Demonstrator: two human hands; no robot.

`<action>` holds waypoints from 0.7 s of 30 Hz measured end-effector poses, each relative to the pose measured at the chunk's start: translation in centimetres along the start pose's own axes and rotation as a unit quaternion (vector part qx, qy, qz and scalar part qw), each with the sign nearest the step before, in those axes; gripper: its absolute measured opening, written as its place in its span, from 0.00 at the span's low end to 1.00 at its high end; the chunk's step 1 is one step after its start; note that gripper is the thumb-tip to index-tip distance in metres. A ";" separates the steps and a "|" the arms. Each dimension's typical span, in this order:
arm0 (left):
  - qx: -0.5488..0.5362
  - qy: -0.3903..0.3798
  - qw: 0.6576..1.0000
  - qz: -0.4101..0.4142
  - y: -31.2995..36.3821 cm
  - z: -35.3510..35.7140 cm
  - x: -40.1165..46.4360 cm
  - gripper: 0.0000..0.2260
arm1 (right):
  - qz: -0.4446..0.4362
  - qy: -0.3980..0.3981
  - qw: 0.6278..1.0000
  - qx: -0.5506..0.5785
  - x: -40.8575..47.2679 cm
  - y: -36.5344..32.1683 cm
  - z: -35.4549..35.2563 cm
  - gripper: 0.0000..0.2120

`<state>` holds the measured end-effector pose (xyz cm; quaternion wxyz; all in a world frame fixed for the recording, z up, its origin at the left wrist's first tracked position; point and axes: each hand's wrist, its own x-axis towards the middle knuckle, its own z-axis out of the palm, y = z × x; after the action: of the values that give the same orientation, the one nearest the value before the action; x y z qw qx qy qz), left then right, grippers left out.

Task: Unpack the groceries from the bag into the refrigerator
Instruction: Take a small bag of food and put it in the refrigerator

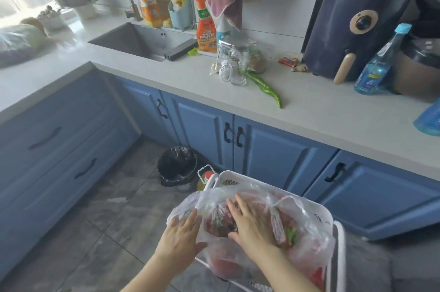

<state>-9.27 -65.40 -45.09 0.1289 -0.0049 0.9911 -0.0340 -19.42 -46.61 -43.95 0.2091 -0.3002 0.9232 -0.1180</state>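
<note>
Green pepper (264, 88) on counter (321, 113); air fryer (352, 27) behind.

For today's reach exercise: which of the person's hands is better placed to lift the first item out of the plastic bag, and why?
Probably the right hand: it lies inside the plastic bag's mouth, directly on the red produce. The left hand presses the bag's outer side, steadying it.

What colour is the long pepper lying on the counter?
Green. The pepper shows clearly in the head view.

Thin glossy plastic bag (238, 199) in white plastic basket (328, 216)
</note>
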 end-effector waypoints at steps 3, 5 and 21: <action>-0.040 0.047 0.998 -0.009 1.1 -1.3 1.4 0.22 | 0.000 0.018 1.000 0.004 0.7 -0.1 0.4 0.41; -0.084 0.084 0.993 0.015 2.5 -2.4 2.9 0.13 | 0.006 0.060 0.998 0.005 0.8 0.3 0.3 0.39; -0.113 -0.044 0.992 -0.020 3.0 0.4 8.0 0.54 | -0.027 -0.026 0.999 0.010 3.7 2.7 1.9 0.53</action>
<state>-16.90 -62.63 -47.69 0.1699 -0.0406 0.9817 0.0760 -22.63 -46.93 -47.73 0.2331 -0.3259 0.9077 -0.1249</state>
